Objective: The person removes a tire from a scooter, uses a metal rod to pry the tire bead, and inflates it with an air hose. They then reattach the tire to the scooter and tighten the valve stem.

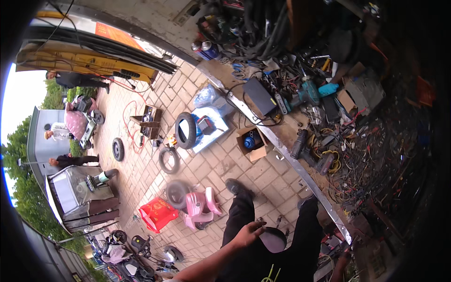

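Observation:
My left hand (249, 233) is over my thighs, fingers curled together. Whatever they hold, if anything, is too small to make out. Just beside the fingertips is a rounded, dull brown pad (273, 240) between my dark-trousered legs. At the lower right, in shadow, my right hand (345, 257) reaches in at the cluttered bench, close to some red and dark parts (331, 242); its fingers are not clear. Further along the bench lie a dark cordless drill (299, 143), a teal cordless drill (308, 91) and a black box (260, 96).
A metal edge (300, 171) borders the bench, heaped with wires (347, 136). On the paving stand a cardboard box (252, 143), tyres (185, 130), pink scooter panels (199, 207), a red bag (158, 214) and an open toolbox (147, 121). Several people stand beyond, near parked scooters.

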The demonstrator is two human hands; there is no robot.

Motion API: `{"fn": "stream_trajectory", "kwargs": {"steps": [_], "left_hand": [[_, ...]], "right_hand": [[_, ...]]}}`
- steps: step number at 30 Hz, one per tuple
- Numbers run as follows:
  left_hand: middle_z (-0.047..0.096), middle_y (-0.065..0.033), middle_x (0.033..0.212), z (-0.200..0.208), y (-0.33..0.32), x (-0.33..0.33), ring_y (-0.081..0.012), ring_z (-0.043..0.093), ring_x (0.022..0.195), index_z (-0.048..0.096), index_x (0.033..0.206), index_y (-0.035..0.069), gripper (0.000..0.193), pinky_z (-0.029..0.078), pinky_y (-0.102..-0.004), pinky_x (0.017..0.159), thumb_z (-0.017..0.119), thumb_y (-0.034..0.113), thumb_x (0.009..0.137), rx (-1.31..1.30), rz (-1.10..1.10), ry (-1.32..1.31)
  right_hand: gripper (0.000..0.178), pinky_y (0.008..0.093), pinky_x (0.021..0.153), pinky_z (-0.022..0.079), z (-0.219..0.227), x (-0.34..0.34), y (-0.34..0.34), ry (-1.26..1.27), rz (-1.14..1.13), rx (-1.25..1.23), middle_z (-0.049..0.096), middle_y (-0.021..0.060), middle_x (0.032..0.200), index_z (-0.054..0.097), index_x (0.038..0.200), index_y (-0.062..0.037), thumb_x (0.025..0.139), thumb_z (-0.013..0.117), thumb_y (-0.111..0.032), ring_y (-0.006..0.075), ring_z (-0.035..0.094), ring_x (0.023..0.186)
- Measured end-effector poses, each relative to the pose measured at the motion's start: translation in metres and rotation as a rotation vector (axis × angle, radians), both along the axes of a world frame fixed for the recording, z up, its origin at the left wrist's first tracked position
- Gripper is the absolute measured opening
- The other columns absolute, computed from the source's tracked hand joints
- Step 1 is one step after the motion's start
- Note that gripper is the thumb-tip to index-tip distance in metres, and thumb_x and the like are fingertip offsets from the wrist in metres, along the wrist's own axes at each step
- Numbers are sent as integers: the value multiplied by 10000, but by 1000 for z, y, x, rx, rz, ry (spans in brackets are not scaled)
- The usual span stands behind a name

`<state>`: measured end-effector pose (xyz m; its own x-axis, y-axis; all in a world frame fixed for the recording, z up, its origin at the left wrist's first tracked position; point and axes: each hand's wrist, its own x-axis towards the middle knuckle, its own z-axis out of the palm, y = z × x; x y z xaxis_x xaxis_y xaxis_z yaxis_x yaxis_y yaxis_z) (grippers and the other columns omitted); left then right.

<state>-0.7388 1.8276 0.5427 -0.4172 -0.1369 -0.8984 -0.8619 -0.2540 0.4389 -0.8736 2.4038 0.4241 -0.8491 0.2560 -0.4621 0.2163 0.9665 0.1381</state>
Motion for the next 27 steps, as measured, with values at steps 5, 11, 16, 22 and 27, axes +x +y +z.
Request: {"fn": "stream_trajectory", "kwargs": {"steps": [5,11,16,22,27], "left_hand": [[516,-254,1291,25,-63,55,-311,490,1251,317,1451,-89,983,379,-372,1057,699,564,824,168,335,210],[615,-100,1086,43,-218,192,-199,583,1109,583,1170,-1,445,465,-308,929,711,324,893,-48,1185,512],[644,-120,899,48,-333,321,-300,663,887,587,874,27,202,510,-455,867,593,213,952,118,1721,448],[609,-84,790,80,-362,516,-254,623,770,610,917,41,201,507,-427,784,573,238,927,41,2315,516],[601,-54,682,157,-352,607,-218,602,663,616,778,97,166,478,-352,602,629,243,856,5,2634,-127]], "right_hand": [[429,459,891,464,110,59,-360,-492,346,-619,590,286,1215,568,1242,-2,1022,443,-349,426,592,1067],[403,418,913,478,239,190,-749,-1041,737,-777,635,246,1140,546,1270,0,1011,484,-302,339,619,1065],[347,377,771,498,260,285,-909,-1254,1311,-883,622,186,950,595,1180,8,958,575,-258,286,634,838],[348,399,788,521,189,329,-1158,-1215,1513,-811,675,196,949,661,1086,10,918,597,-288,324,668,876],[353,450,820,518,103,389,-1412,-655,1631,-429,695,228,921,699,1002,6,867,623,-312,372,670,914]]}}
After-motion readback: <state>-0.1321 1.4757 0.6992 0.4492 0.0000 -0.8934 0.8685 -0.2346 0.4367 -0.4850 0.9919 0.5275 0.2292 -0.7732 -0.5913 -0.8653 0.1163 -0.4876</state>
